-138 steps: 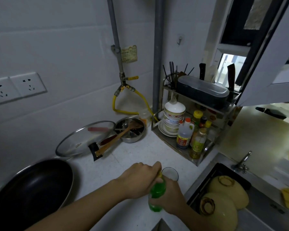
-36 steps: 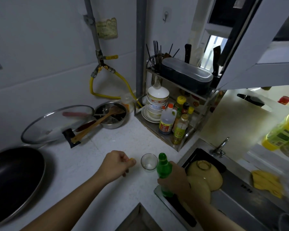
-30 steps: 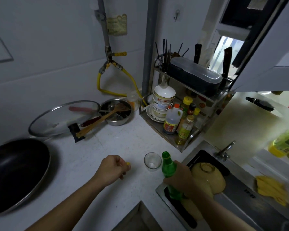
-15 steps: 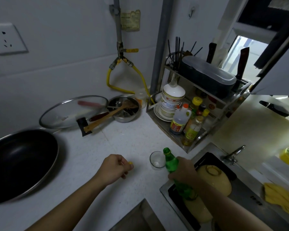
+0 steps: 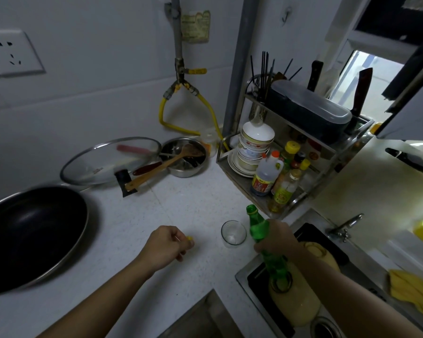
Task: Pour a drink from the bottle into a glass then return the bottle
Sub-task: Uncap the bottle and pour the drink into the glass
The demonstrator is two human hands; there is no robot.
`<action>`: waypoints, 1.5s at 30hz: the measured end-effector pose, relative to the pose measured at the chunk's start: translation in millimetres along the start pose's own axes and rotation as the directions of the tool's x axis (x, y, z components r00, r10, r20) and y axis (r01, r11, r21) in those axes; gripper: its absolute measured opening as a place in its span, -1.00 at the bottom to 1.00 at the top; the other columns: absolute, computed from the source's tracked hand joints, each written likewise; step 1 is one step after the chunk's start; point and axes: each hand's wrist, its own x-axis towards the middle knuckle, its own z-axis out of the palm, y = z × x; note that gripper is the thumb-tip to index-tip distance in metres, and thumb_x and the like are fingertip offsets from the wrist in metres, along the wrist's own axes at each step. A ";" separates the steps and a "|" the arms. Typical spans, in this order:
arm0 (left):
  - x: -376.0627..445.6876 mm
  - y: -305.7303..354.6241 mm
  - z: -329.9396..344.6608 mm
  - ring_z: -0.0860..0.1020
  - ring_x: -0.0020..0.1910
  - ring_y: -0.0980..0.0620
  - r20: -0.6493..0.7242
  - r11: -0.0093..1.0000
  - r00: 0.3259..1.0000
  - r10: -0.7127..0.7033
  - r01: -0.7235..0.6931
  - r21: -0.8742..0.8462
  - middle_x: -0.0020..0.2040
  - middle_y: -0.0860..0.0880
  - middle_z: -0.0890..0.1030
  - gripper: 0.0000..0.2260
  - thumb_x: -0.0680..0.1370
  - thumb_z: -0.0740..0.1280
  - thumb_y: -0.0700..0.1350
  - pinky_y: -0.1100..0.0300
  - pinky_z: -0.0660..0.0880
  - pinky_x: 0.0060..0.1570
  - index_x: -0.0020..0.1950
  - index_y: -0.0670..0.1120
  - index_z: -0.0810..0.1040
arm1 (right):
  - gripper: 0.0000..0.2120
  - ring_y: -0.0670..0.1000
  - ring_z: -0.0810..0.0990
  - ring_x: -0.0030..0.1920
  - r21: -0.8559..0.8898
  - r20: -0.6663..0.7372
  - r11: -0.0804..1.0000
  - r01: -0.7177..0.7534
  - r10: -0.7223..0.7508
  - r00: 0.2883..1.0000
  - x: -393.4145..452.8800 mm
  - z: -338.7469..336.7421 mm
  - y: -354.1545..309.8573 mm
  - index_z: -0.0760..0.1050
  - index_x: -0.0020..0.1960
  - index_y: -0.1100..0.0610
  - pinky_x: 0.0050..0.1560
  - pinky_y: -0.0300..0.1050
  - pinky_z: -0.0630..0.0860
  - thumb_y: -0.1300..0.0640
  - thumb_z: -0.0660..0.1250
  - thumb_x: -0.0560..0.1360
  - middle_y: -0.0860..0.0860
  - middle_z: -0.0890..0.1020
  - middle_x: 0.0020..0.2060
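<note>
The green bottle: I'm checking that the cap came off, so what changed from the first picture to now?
The left hand left the green bottle, taking the yellow cap away to the left. The bottle's mouth is now open. The right hand kept its grip, tilting the bottle towards the glass, which stays empty on the counter.

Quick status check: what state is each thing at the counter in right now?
Green bottle: uncapped, tilted toward the glass, held by the right hand.
Glass: upright on the counter, looks empty.
Yellow cap: pinched in the left hand.
Glass lid: off the pan, leaning on the wall.
</note>
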 end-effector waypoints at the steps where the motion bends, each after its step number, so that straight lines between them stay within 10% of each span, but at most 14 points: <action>1: 0.5 0.1 0.3 0.71 -0.25 -0.04 -0.001 1.000 1.000 0.003 -0.003 0.003 -0.22 -0.10 0.72 -0.79 0.50 0.47 -0.02 0.32 0.49 -0.35 -0.12 -0.17 0.65 | -0.52 0.02 0.59 -0.07 -0.015 -0.004 1.000 0.004 -0.004 1.000 0.0 -2.7 0.0 0.47 0.00 0.13 -0.04 -0.04 0.65 0.01 0.58 0.20 0.04 0.57 -0.07; 10: 1.6 3.0 5.4 0.71 -0.25 -0.06 0.001 1.000 1.000 0.025 -0.025 0.006 -0.23 -0.11 0.72 -0.78 0.50 0.48 -0.03 0.25 0.56 -0.24 -0.11 -0.19 0.65 | -0.14 0.13 0.49 0.25 -0.250 -0.022 0.967 0.049 -0.056 0.998 2.6 -14.5 9.7 0.30 0.43 0.20 0.20 -0.02 0.54 -0.06 0.58 0.27 0.16 0.47 0.29; 23: 0.6 -1.1 8.8 0.71 -0.28 -0.03 -0.005 1.000 1.000 0.014 -0.014 0.016 -0.24 -0.10 0.72 -0.78 0.49 0.48 -0.02 0.26 0.55 -0.25 -0.12 -0.18 0.66 | -0.48 0.12 0.55 0.18 -0.460 -0.015 0.885 0.070 -0.086 0.996 6.2 -13.7 13.5 0.39 0.28 0.18 0.05 -0.09 0.51 0.01 0.46 0.42 0.12 0.51 0.21; 45: -6.6 -0.2 12.3 0.71 -0.25 -0.04 -0.026 1.000 1.000 -0.002 0.002 -0.011 -0.23 -0.09 0.72 -0.81 0.49 0.48 -0.05 0.28 0.55 -0.25 -0.10 -0.18 0.66 | -0.42 0.09 0.55 0.19 -0.656 0.041 0.748 0.101 -0.099 0.994 5.2 -9.9 12.2 0.41 0.27 0.12 0.12 -0.03 0.55 -0.01 0.52 0.34 0.08 0.52 0.19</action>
